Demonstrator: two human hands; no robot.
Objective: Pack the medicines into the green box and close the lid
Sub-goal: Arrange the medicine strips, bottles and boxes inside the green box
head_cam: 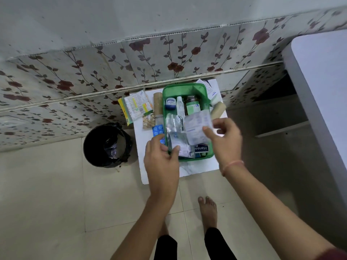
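The green box (pixel 170 90) stands open on a low white table (pixel 199 167). Inside are a brown bottle (pixel 191 106), a white tube (pixel 180 107), a small blue jar (pixel 170 103), a Hansaplast pack (pixel 201 148) and silver blister strips (pixel 174 126). My right hand (pixel 225 141) pinches a pale blister strip (pixel 199 126) over the box. My left hand (pixel 161 162) holds another silver strip (pixel 183 147) at the box's near left corner. A blue blister strip (pixel 158 130) lies just left of the box, partly under my left fingers.
Left of the box lie a cotton-bud packet (pixel 137 106), a brown roll (pixel 157 105) and a small sachet (pixel 148 120). A beige roll (pixel 217 110) and paper boxes (pixel 211 87) sit to its right. A black bin (pixel 107 145) stands on the floor at left, a white counter (pixel 319 87) at right.
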